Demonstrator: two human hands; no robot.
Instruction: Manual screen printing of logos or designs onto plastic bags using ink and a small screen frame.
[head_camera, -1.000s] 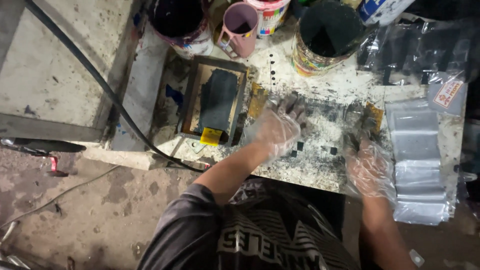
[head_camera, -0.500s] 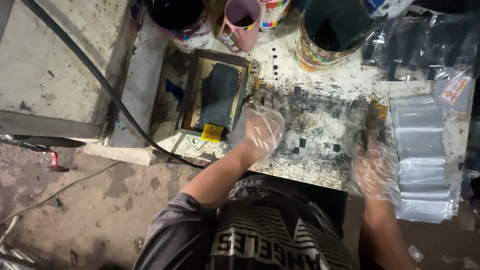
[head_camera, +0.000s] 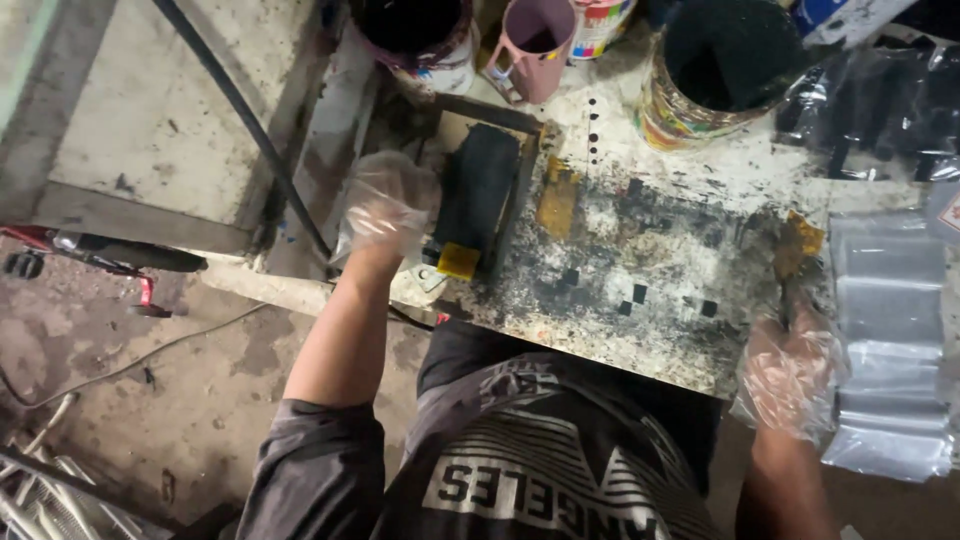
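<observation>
At the bench's (head_camera: 640, 200) left edge, the left hand (head_camera: 385, 205), in a thin clear glove, is resting on the near-left corner of a small framed screen (head_camera: 480, 190) whose dark mesh is lying flat in a shallow tray. The fingers are curling over the frame, but whether they are really clamping it or only pressing on it cannot be told from this view. A yellow tab (head_camera: 458, 261) is sitting at the frame's near end, just beside the hand.

The right hand (head_camera: 790, 375), also gloved, is closing around the handle of a scraper (head_camera: 797, 250) whose yellow-stained blade is lying on the ink-spattered top, well apart from the screen.

Judging by its look, the screen is light and stiff at the frame but delicate in the mesh, and wet ink is likely making everything slippery under plastic gloves. The frame's outer rails look the safest places to take hold, keeping fingers off the mesh.

Cans (head_camera: 715, 75) and a pink cup (head_camera: 535, 45) are standing along the far edge; clear bags (head_camera: 890, 330) are lying stacked at the right.
</observation>
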